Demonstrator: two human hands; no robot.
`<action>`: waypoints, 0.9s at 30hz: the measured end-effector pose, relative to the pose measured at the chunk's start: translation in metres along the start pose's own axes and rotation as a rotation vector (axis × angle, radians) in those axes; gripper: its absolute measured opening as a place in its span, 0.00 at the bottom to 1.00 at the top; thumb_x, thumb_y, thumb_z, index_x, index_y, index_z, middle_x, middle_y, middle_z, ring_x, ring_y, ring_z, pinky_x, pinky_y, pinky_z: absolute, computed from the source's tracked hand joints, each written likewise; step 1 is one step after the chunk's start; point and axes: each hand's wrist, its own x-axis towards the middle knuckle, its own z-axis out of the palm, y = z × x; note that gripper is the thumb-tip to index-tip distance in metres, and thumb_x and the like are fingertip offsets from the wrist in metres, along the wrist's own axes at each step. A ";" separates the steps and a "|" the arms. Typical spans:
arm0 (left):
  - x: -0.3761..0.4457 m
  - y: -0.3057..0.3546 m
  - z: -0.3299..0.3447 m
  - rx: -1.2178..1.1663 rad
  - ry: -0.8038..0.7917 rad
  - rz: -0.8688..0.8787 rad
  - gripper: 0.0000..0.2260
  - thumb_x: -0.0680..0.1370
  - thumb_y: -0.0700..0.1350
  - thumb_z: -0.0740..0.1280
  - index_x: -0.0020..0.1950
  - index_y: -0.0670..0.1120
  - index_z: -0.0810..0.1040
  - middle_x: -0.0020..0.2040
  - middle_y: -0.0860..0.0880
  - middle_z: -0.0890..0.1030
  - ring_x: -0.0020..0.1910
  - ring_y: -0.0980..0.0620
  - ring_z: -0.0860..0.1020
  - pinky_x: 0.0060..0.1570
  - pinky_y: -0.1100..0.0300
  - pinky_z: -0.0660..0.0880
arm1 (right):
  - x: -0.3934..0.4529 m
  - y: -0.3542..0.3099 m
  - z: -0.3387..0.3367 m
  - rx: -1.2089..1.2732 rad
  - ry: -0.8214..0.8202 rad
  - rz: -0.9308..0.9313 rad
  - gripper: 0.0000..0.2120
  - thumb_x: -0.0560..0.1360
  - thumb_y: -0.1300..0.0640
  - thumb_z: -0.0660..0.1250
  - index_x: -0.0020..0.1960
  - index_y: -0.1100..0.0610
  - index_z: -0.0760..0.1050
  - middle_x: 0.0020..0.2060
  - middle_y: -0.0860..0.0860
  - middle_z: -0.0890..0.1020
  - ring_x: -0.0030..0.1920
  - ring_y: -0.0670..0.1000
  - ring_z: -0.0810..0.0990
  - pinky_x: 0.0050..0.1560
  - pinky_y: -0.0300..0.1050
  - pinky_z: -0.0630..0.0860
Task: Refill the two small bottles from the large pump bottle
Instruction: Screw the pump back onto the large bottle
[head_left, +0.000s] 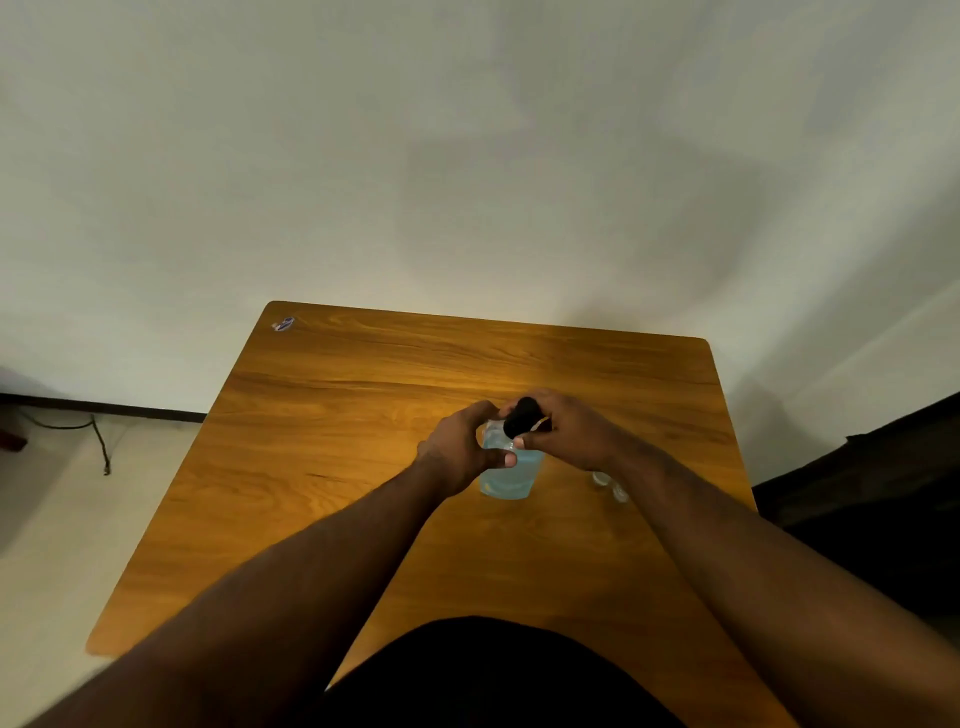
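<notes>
A large clear pump bottle (506, 480) with blue liquid stands upright on the wooden table (332, 415), right of centre. My left hand (457, 447) wraps around its upper body from the left. My right hand (566, 434) grips its black pump head (522, 415) from the right. Two small clear bottles (610, 484) stand close together just right of the large bottle, partly hidden by my right forearm.
A small sticker (283, 323) sits at the table's far left corner. A white wall rises right behind the table. A cable (101, 441) lies on the floor to the left. Something dark (883, 493) stands by the table's right side.
</notes>
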 end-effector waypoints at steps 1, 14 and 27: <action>0.000 -0.001 0.000 -0.008 0.000 -0.001 0.20 0.68 0.53 0.77 0.56 0.55 0.75 0.56 0.52 0.81 0.56 0.47 0.77 0.57 0.41 0.75 | 0.001 -0.002 -0.001 -0.016 -0.015 -0.008 0.15 0.73 0.61 0.71 0.58 0.50 0.75 0.54 0.47 0.76 0.55 0.47 0.76 0.49 0.36 0.74; -0.001 -0.008 0.003 -0.139 0.008 -0.032 0.30 0.64 0.59 0.77 0.63 0.57 0.74 0.63 0.56 0.79 0.64 0.52 0.74 0.62 0.43 0.73 | 0.013 -0.011 -0.010 -0.271 -0.002 -0.084 0.13 0.65 0.51 0.78 0.42 0.48 0.74 0.37 0.43 0.76 0.37 0.42 0.74 0.35 0.37 0.68; 0.000 -0.014 0.003 -0.207 -0.004 -0.021 0.27 0.64 0.58 0.78 0.59 0.66 0.73 0.58 0.64 0.78 0.63 0.55 0.74 0.59 0.48 0.74 | 0.000 -0.067 -0.041 -1.101 -0.164 -0.508 0.28 0.71 0.60 0.72 0.68 0.45 0.70 0.67 0.50 0.72 0.69 0.54 0.67 0.66 0.53 0.67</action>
